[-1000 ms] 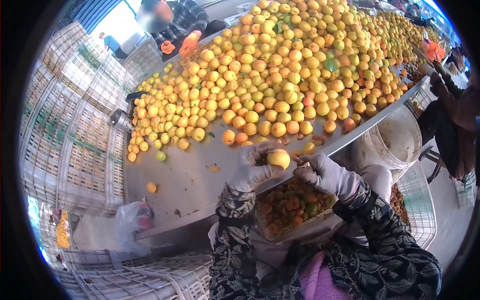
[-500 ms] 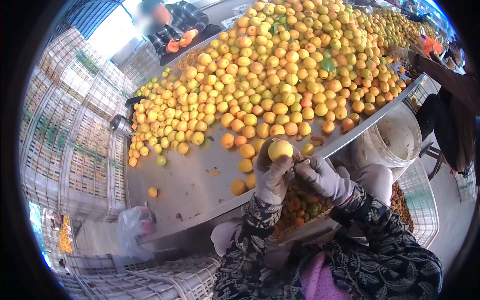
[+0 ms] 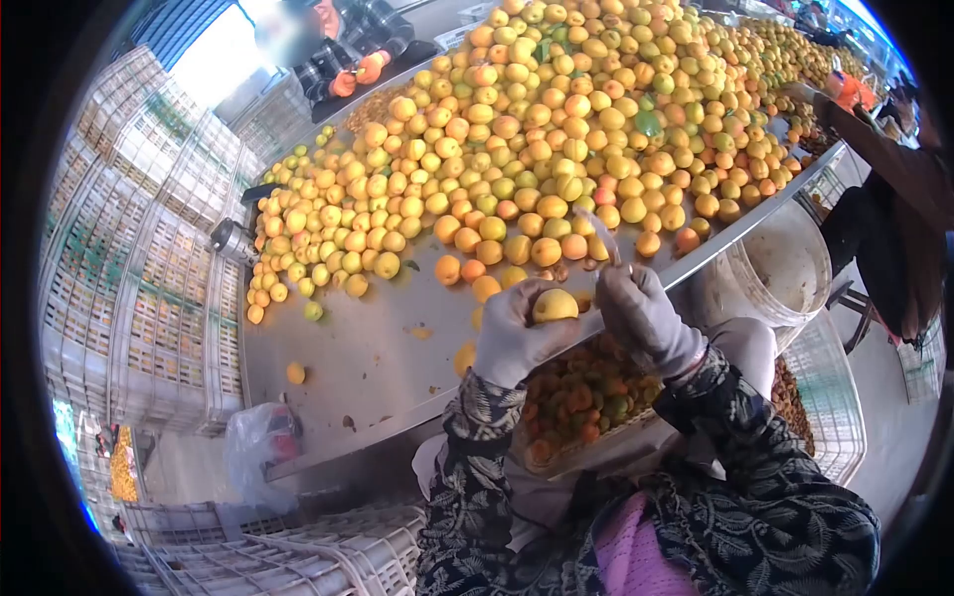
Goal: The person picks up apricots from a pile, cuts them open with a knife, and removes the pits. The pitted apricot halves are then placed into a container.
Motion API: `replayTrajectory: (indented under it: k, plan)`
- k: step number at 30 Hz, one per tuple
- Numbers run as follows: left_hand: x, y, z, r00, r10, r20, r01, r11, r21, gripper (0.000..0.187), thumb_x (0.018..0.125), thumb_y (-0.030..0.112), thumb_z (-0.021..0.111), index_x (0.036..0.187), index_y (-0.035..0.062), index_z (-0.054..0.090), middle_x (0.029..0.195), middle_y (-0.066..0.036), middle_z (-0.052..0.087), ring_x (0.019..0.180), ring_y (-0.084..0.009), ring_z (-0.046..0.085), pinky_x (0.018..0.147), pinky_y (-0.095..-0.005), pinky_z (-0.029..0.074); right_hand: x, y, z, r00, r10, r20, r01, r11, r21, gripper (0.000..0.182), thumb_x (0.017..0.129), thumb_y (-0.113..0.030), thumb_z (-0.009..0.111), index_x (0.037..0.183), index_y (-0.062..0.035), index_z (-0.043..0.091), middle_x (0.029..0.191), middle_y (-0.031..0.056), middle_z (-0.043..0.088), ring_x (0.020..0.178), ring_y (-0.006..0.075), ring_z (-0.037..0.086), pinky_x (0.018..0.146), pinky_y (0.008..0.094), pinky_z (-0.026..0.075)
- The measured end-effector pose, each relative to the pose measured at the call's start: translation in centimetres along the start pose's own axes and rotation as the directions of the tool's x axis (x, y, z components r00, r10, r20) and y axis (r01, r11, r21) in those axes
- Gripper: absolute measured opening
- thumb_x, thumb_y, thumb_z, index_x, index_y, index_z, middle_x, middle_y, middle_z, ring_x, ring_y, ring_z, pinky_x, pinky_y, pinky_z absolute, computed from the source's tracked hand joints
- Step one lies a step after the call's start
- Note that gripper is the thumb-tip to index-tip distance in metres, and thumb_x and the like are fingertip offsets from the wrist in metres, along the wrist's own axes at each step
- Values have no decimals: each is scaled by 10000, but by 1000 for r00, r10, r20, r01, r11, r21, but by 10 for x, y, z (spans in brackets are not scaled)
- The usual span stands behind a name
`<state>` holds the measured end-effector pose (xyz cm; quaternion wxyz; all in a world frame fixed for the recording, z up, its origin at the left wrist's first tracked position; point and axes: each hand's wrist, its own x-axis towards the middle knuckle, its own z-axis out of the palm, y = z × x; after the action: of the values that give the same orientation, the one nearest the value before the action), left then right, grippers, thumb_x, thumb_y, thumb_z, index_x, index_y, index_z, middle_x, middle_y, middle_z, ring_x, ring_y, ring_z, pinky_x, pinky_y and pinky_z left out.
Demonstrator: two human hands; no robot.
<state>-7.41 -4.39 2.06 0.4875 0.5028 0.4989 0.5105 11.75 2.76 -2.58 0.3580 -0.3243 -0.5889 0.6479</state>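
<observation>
Fruit gripped in left fingers, knife in right fingers, table edge near (bare metal leftward)

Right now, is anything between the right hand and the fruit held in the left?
Nothing visible is: an open gap separates the right hand from the fruit in the left hand; the blade points away, toward the pile.

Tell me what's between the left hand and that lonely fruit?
In the head view: one yellow fruit beside the left hand, then mostly bare table, up to the lonely fruit.
</observation>
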Motion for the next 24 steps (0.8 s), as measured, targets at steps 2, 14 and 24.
replayTrajectory:
  k: [2, 14, 24]
  plan:
    - [4, -11, 17, 966, 217, -141, -152, 917, 368, 502, 755, 245, 792, 1119, -40, 596, 870, -120, 680, 791, -163, 661, 737, -303, 526, 11, 11, -1, 995, -97, -30, 96, 994, -43, 362, 904, -227, 641, 1178, -5, 555, 832, -12, 548, 750, 91, 513, 703, 262, 463]
    - [-11, -19, 48, 896, 383, -226, -224, 828, 513, 458, 985, 370, 490, 1208, -27, 538, 983, -142, 653, 860, -240, 640, 754, -338, 507, 9, -36, 66, 895, -110, -433, 214, 956, 202, 210, 899, -170, 643, 956, 29, 609, 753, -18, 593, 678, 35, 513, 602, 199, 428]
    - [-7, -34, 49, 908, 130, -399, -134, 991, 17, 409, 947, 420, 539, 1022, 19, 554, 907, -74, 657, 786, -210, 639, 696, -385, 505, 25, -47, 60, 819, -551, -161, 384, 734, -560, 292, 755, -157, 716, 658, -13, 481, 602, 90, 472, 554, 127, 459, 527, 296, 397]
